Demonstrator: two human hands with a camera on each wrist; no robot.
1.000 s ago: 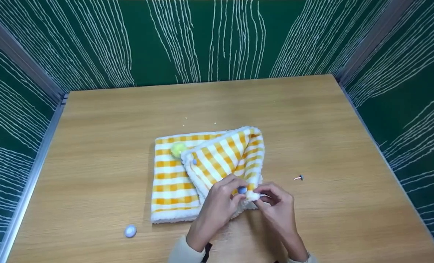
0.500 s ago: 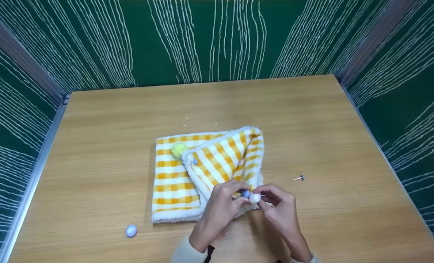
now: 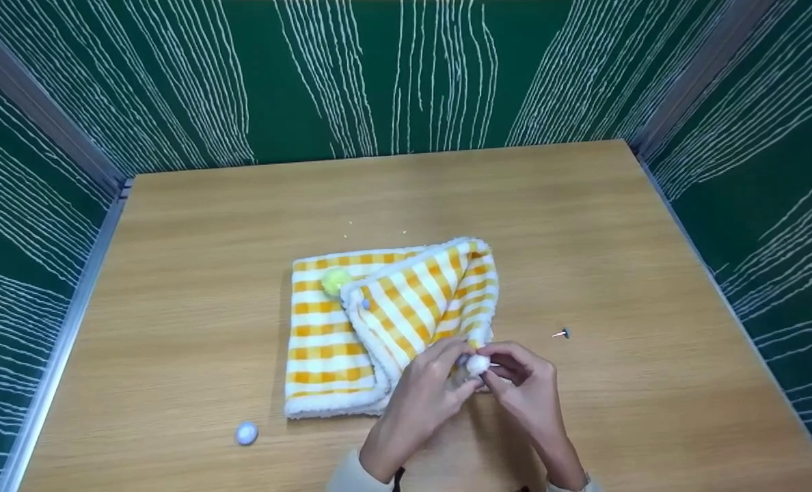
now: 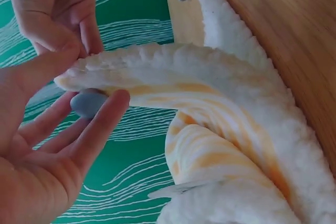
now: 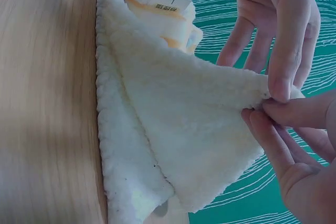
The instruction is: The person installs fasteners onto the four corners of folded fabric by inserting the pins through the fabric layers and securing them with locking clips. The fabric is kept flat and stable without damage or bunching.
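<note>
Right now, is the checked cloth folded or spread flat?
Folded: in the head view, the checked cloth has one flap lying slantwise over the rest, hiding part of the checks below.

Cloth [image 3: 324,328]: orange-yellow and white check, white fleecy edge and underside. Fuzzy ball [image 3: 333,281]: pale yellow-green. Oval piece [image 4: 88,103]: plain blue-grey. Round piece [image 3: 247,433]: pale lilac-blue. Label [image 5: 172,2]: white, black print. 1 small dot on cloth [image 3: 366,304]: blue. Worktop [image 3: 173,273]: light brown, wood grain. 3 walls [image 3: 290,89]: dark green, wavy white lines. 2 corner posts [image 3: 707,72]: grey. 2 sleeves [image 3: 358,473]: pale beige.
</note>
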